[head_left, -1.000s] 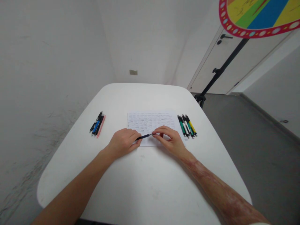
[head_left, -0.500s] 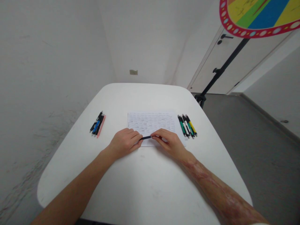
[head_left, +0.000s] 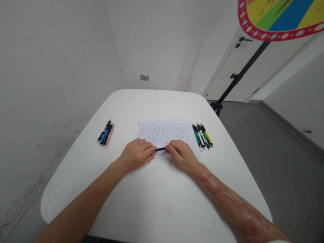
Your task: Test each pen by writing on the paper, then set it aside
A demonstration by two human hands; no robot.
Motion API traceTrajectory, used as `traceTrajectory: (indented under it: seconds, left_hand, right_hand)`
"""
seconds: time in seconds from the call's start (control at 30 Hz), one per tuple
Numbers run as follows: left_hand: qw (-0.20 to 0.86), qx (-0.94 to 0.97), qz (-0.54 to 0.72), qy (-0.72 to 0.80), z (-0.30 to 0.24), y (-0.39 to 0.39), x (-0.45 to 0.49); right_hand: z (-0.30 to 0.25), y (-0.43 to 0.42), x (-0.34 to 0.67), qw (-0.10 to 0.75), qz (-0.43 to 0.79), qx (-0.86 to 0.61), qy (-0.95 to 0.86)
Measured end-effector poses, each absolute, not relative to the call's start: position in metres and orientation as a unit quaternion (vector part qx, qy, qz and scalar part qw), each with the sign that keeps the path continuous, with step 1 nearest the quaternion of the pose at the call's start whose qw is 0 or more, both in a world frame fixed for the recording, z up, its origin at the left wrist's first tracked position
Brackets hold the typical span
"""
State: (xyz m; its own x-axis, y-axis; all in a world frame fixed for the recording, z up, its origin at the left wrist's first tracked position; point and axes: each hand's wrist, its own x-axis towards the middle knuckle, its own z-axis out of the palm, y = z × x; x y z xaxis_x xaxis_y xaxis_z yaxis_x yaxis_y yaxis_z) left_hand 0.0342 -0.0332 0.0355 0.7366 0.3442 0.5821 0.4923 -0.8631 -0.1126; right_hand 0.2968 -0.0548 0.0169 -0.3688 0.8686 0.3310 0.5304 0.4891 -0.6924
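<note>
A dark pen (head_left: 161, 149) lies nearly level between my two hands, above the lower part of a sheet of paper (head_left: 164, 130) covered in handwriting. My left hand (head_left: 139, 152) is closed around the pen's left end, which its fingers hide. At the other end, my right hand (head_left: 181, 153) pinches the pen's tip between thumb and curled fingers. Only the dark middle of the pen shows. Both wrists rest low over the white table (head_left: 157, 195).
Left of the paper lies a group of pens (head_left: 105, 134), black, blue and pink. Several green, white and yellow pens (head_left: 202, 136) lie along its right edge. Beyond the table's right side stands a colourful wheel (head_left: 280, 20) on a black pole (head_left: 243, 72), near a door.
My left hand and the pen have shifted slightly to the right. The fingers of my right hand have curled in more around the pen's end.
</note>
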Motion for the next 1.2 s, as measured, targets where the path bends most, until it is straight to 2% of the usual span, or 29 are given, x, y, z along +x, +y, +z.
traceTrajectory:
  seconds: [0.13,0.27,0.43,0.7,1.2]
  left_hand:
    - [0.125,-0.922,-0.286,-0.229,0.0364,-0.0335,0.034]
    - [0.122,-0.926,-0.283,-0.218,0.0368,-0.0345,0.0351]
    - [0.124,-0.924,-0.289,-0.216,0.0355,-0.0344,0.0358]
    - [0.111,-0.928,-0.284,-0.214,0.0354,-0.0364,0.0365]
    - [0.154,-0.917,-0.311,-0.199,0.0369,-0.0369,0.0379]
  right_hand:
    - [0.019,-0.0563,0.2957,0.357,0.246,-0.426,-0.794]
    - [0.0197,-0.0547,0.297,0.333,0.243,-0.432,-0.802]
    - [0.0206,-0.0546,0.2976,0.368,0.258,-0.42,-0.789]
    - [0.0204,-0.0556,0.2957,0.345,0.226,-0.43,-0.803]
    - [0.0187,-0.0544,0.2969,0.336,0.243,-0.423,-0.806]
